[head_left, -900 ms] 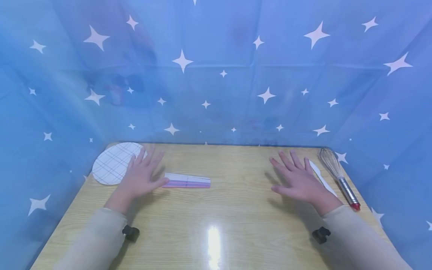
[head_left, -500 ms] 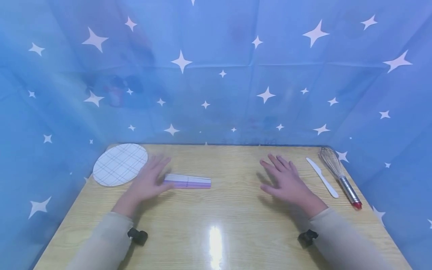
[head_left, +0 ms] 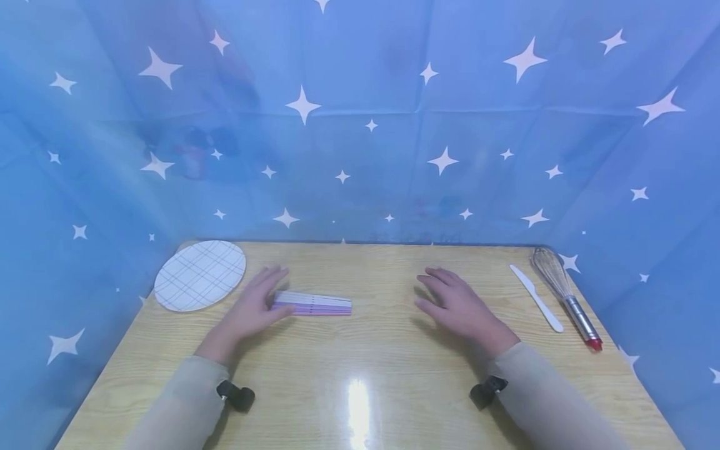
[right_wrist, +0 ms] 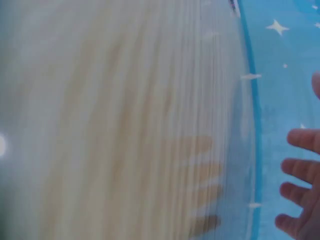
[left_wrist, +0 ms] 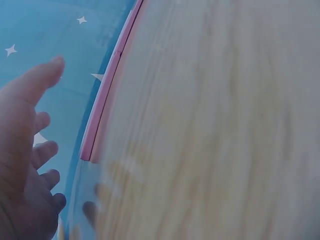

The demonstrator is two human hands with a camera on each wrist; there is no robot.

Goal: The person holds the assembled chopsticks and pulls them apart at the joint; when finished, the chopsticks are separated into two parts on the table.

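Observation:
My left hand (head_left: 250, 311) hovers over the table at the left end of a flat bundle striped white, purple and pink (head_left: 317, 305). Its fingers are loosely bent and the thumb overlaps the bundle's end in the head view. In the left wrist view the hand (left_wrist: 22, 145) holds nothing, and the bundle's pink edge (left_wrist: 102, 110) runs beyond it. To the right, my right hand (head_left: 464, 309) hangs above the bare wood with relaxed fingers and nothing in them. Spread fingertips (right_wrist: 300, 170) show at the edge of the right wrist view.
A white round plate with a checked line pattern (head_left: 200, 275) lies at the back left. On the right are a white knife (head_left: 537, 299) and a wire whisk (head_left: 565, 297) with a red end. A blue star-patterned curtain (head_left: 360, 144) surrounds the wooden table (head_left: 360, 356).
Both hands have moved inward, the right hand further, leaving the knife uncovered. The left hand has moved off the plate toward the striped bundle. The fingers have become less spread.

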